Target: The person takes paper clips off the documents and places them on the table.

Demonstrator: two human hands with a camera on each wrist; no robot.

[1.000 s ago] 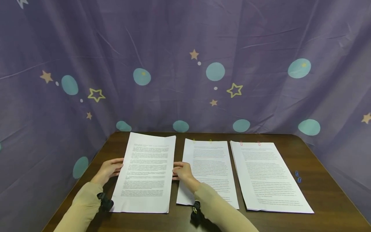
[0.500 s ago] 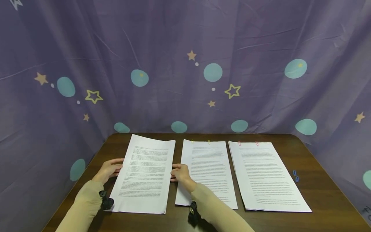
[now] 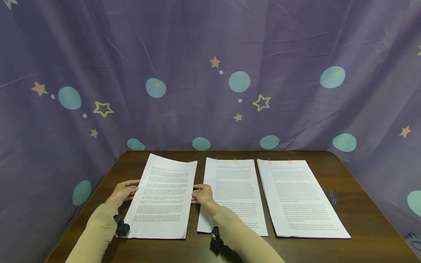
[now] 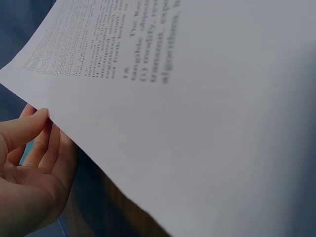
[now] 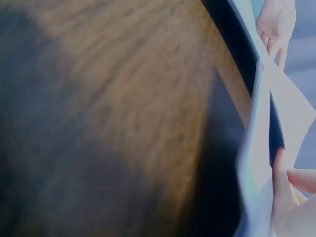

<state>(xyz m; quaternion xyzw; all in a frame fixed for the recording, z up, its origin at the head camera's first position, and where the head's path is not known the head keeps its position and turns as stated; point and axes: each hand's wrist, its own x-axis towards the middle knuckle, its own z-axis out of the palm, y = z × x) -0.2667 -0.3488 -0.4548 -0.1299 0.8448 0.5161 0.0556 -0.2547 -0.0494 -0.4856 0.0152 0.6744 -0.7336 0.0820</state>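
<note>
Hands (image 3: 123,191) on printed stack (image 3: 162,199)

Head view evenly lit, dim, sharp, slight bowing at edges. Left wrist view: paper (image 4: 197,123) blurred near the hand (image 4: 29,163). Right wrist view: desk (image 5: 108,108) soft, heavily shadowed.

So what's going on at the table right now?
A person has both hands on the left stack of paper: the left hand at its left edge, the right hand at its right edge. The left wrist view shows the sheets raised above the left fingers. The middle stack has yellow clips on top, the right stack red ones. Two blue paper clips lie loose on the table.
</note>
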